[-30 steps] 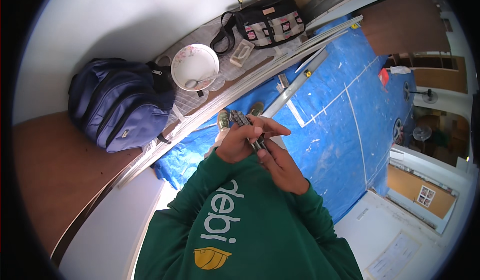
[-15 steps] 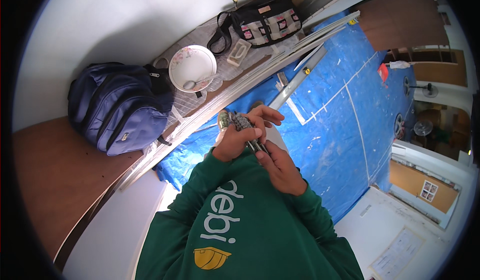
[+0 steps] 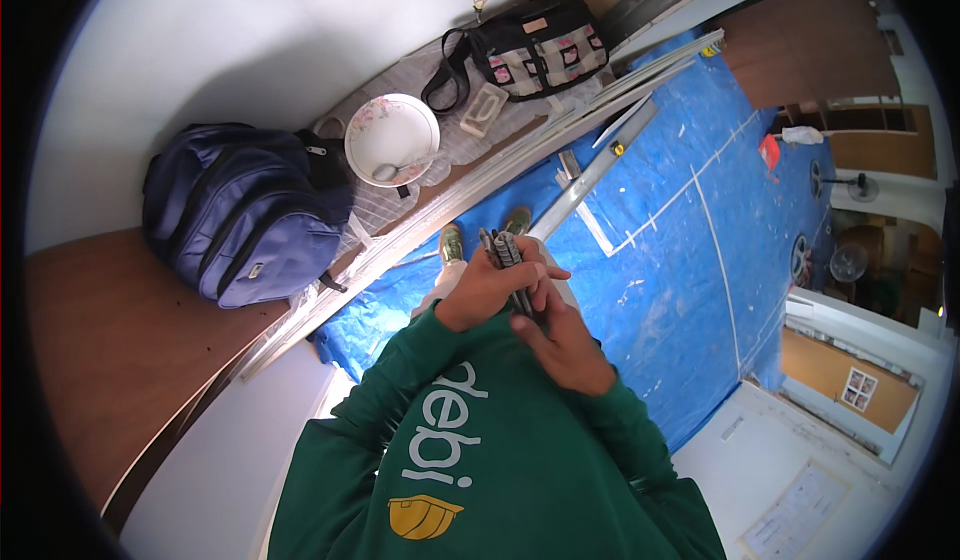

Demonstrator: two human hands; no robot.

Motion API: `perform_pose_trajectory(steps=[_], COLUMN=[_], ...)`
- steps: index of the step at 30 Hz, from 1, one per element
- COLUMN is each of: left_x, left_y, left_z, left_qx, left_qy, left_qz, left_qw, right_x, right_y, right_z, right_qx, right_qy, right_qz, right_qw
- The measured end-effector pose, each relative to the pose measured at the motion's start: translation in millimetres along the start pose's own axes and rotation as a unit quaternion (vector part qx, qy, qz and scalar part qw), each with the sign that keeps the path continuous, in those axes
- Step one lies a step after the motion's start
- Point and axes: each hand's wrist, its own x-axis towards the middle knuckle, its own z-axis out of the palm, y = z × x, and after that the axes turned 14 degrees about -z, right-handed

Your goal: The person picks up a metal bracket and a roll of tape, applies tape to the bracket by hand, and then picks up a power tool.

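In front of my chest, my left hand (image 3: 484, 292) is closed around a small bundle of narrow, ridged grey-and-silver pieces (image 3: 506, 249). Their exact kind is too small to make out. The upper ends stick out above my left thumb. Close against it on the right, my right hand (image 3: 568, 348) has its thumb and curled fingers at the bundle's lower end. Part of the bundle is hidden between the two hands. Both my arms are in green sleeves.
Left of me, a ledge carries a blue backpack (image 3: 262, 222), a flowered white bowl (image 3: 385, 128) with a spoon (image 3: 386, 172), a small clear case (image 3: 484, 110) and a black patterned bag (image 3: 540, 45). A metal straightedge (image 3: 598, 168) lies over blue sheeting (image 3: 655, 290) on the floor.
The bundle has turned more upright. My left hand's outstretched fingers have come lower and curled in, and my shoes show more fully beyond the hands.
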Motion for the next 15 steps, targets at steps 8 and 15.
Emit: perform_pose_trajectory(steps=[8, 15], left_x=[-3, -7], left_y=[17, 2], left_z=[7, -2], left_qx=[0.288, 0.333], left_qy=[0.029, -0.079], left_qz=[-0.248, -0.238], left_qw=[0.925, 0.909], right_x=[1, 26], right_y=[-45, -24], right_z=[-61, -58], right_qx=[-0.129, -0.066], right_qy=[0.007, -0.158], right_qz=[-0.115, -0.055], right_qw=[0.985, 0.984])
